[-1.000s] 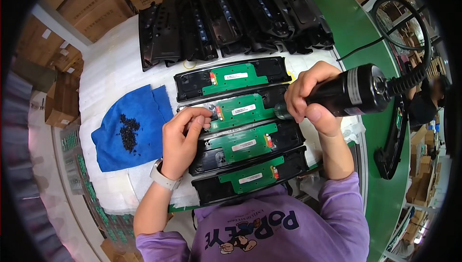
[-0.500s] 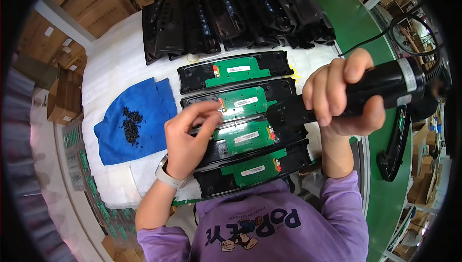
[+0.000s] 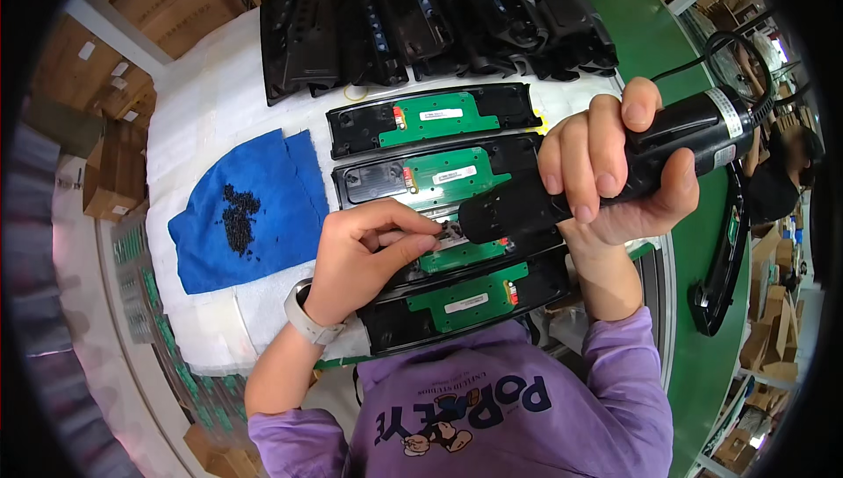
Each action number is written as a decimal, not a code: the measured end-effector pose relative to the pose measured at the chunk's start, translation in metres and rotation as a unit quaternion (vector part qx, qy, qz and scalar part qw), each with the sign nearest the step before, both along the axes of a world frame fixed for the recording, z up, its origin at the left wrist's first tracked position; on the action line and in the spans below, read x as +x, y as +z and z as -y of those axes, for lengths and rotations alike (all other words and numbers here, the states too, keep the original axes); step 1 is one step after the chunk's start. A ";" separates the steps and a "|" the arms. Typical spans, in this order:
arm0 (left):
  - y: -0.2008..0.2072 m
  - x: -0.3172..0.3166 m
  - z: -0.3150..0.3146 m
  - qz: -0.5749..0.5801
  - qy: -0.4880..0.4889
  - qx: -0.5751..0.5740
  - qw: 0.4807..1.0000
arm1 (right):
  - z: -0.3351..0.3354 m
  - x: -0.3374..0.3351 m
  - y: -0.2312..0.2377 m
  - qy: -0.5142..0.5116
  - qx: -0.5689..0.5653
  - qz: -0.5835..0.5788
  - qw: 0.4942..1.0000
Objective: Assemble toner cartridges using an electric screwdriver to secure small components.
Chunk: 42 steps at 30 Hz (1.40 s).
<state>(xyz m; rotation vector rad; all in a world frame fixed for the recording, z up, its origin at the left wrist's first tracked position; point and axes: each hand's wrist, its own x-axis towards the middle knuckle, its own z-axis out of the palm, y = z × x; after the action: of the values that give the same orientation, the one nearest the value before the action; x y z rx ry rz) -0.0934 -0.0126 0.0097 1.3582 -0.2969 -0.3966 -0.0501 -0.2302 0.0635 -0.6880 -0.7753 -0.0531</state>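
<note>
My right hand [image 3: 615,166] is wrapped round a black electric screwdriver [image 3: 685,131], its dark front end pointing left over the panels. Close to that end, my left hand [image 3: 364,245] pinches with thumb and forefinger; what sits between the fingertips is too small to make out. Beneath both hands lie several long black plastic panels [image 3: 358,186], stacked in rows, each carrying a green circuit board [image 3: 470,298] with a white label. The third board is partly covered by the tool and my left fingers. A pile of small black screws [image 3: 239,219] rests on a blue cloth [image 3: 285,245] to the left.
Along the back of the white-covered table [image 3: 202,92] stands a row of black plastic housings [image 3: 413,21]. A cable [image 3: 716,52] runs from the screwdriver at the right. One curved black part [image 3: 716,298] lies on the green surface [image 3: 685,258]. Cardboard boxes [image 3: 176,4] are stacked behind.
My left hand has moved right, its fingers now pinched together by the screwdriver's front end. The screwdriver has shifted slightly left and down, over the third board.
</note>
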 end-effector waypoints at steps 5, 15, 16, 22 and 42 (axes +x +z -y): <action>0.000 -0.001 0.002 -0.048 0.015 0.005 0.999 | 0.000 0.002 -0.003 0.005 0.007 0.008 1.000; 0.006 -0.005 0.018 0.101 0.080 0.092 0.987 | -0.001 0.002 0.001 -0.029 0.032 -0.082 0.996; 0.015 -0.003 0.014 0.202 0.046 0.209 0.956 | 0.005 0.004 0.003 -0.020 -0.037 -0.070 0.997; -0.006 0.001 0.013 0.460 -0.051 0.354 0.813 | -0.002 -0.003 0.002 -0.104 -0.228 -0.063 0.966; -0.005 0.000 0.016 0.470 -0.040 0.369 0.801 | -0.025 -0.008 -0.001 -0.118 -0.323 -0.104 0.933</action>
<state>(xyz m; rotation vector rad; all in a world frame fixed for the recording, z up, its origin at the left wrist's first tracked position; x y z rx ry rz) -0.0939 -0.0284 0.0050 2.2670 -1.1127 0.1755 -0.0586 -0.2055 0.0622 -1.3906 -0.4928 0.0609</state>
